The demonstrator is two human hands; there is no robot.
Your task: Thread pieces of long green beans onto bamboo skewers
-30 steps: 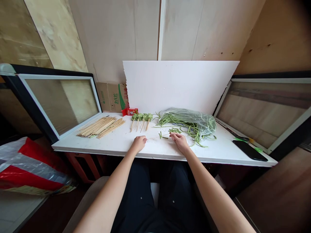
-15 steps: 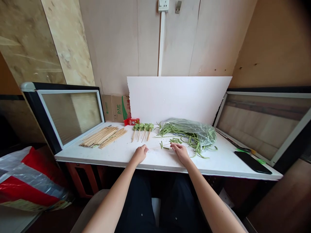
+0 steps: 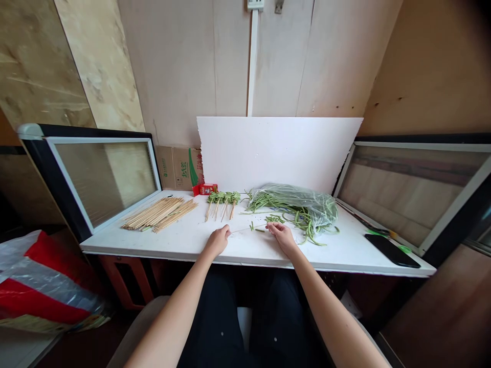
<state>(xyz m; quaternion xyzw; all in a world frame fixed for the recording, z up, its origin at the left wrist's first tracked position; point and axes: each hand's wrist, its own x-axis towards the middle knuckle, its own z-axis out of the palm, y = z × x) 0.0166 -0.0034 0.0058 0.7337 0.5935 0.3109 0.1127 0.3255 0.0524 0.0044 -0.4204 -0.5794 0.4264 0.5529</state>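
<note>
A thin bamboo skewer (image 3: 241, 229) runs across the gap between my hands above the white tabletop. My left hand (image 3: 217, 241) pinches its near-left end. My right hand (image 3: 282, 236) is closed at the skewer's other end; what lies between those fingertips is too small to make out. Cut green bean pieces (image 3: 260, 230) lie between the hands, one looking close to or against the skewer. Just behind my right fingers is a small pile of cut pieces (image 3: 274, 219). Skewers threaded with green bean pieces (image 3: 223, 197) lie in a row farther back.
Loose bamboo skewers (image 3: 159, 213) are spread at left. Long green beans (image 3: 307, 217) spill from a clear plastic bag (image 3: 303, 198) at back right. A black phone (image 3: 392, 250) and scissors (image 3: 378, 230) lie at right. A red box (image 3: 207, 189) and cardboard box (image 3: 178, 168) stand behind.
The view has shifted slightly, so everything sits a little higher and to the left. The skewer shows more clearly between my hands, which keep nearly the same spacing.
</note>
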